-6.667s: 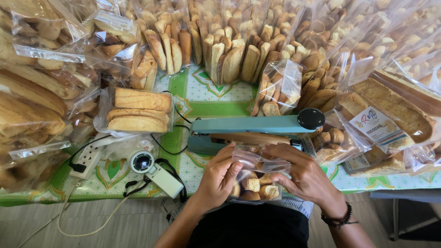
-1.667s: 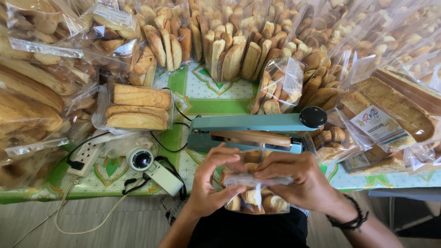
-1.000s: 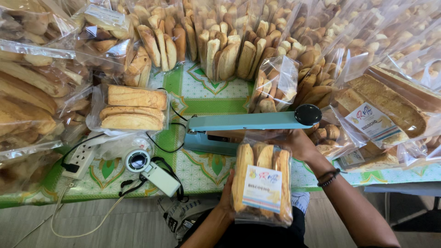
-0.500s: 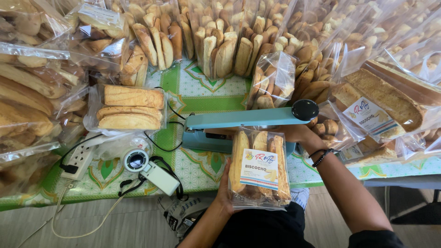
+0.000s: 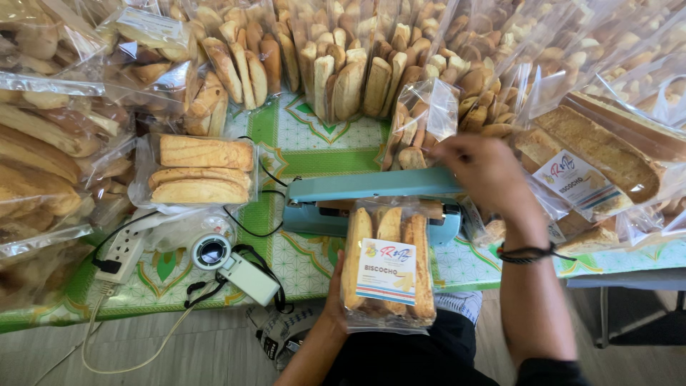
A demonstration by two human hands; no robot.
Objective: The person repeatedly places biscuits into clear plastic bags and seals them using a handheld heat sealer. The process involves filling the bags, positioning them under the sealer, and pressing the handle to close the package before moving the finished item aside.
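Observation:
A clear plastic bag of long toasted bread sticks [image 5: 388, 266] with a white label lies with its top edge between the jaws of a teal heat sealer [image 5: 343, 204]. My left hand [image 5: 334, 289] grips the bag's lower left side from beneath, mostly hidden by the bag. My right hand [image 5: 480, 170], a dark band on its wrist, rests closed on the right end of the sealer's upper arm.
Many sealed bags of bread sticks and rusks crowd the back and both sides of the green patterned tablecloth [image 5: 314, 154]. A tray pack of flat toasts [image 5: 196, 171] lies left of the sealer. A white power strip [image 5: 121, 254], cables and a small round device [image 5: 211, 251] sit front left.
The bag went from held in both hands at my lap to upright with its top in the sealer. My right hand moved up onto the sealer's arm and pressed it down.

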